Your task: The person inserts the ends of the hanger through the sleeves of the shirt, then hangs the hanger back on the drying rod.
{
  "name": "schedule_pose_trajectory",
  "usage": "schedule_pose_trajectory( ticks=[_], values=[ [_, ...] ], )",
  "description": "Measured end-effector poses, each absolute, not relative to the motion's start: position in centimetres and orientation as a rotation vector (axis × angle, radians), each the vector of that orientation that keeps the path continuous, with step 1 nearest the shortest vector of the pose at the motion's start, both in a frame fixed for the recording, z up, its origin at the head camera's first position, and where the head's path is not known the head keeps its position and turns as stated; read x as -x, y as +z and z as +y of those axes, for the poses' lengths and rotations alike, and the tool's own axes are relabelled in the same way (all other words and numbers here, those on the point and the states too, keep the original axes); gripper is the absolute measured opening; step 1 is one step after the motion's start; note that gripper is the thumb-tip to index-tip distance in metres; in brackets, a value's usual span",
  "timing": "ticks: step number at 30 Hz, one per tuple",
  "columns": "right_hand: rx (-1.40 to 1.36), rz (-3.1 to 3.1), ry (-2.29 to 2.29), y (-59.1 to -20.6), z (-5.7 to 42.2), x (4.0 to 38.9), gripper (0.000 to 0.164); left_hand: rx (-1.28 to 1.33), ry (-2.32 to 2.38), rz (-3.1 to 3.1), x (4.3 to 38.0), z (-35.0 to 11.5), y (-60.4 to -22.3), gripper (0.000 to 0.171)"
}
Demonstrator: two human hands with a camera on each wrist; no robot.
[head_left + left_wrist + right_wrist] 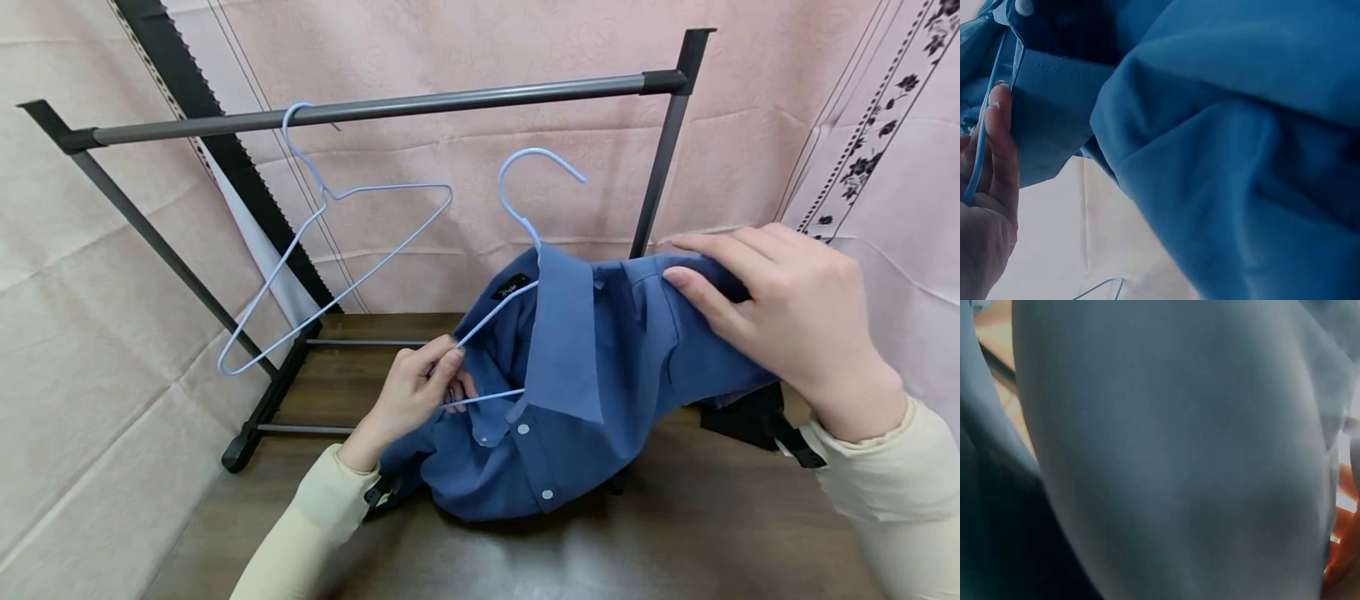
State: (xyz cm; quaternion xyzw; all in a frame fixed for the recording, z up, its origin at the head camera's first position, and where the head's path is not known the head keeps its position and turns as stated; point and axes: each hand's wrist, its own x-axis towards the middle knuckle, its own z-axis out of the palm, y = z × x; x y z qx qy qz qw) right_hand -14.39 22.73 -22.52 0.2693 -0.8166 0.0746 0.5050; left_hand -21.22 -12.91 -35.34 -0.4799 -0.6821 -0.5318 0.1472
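A black tag point(507, 287) inside the blue shirt point(570, 375) has tiny writing I can't read. The shirt has a pointy collar and white buttons, and is in front of the dark rack point(390, 107). The left hand point(420, 387) pinches a light blue hanger point(497, 313) partly inside it; the right hand point(795, 308) grips its shoulder.

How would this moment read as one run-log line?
left grip: pinching hanger partly inside blue shirt | right grip: holding shirt near shoulder | second hanger: on rack bar | shirt's hanger: off bar
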Motion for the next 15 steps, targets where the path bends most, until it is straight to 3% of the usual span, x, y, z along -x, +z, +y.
schedule_pose_trajectory(
  ticks=[8, 15],
  values=[
    [-0.683, -2.056, 0.071, -22.3, 25.0, 14.7, 0.065, 1.395, -1.517, -1.955, 21.1, -13.2, -35.0, 0.029],
    [-0.825, -2.117, 0.117, -23.2, 25.1, 15.3, 0.061, 1.441, -1.471, -1.959, 20.9, -12.3, -34.9, 0.026]
  ],
)
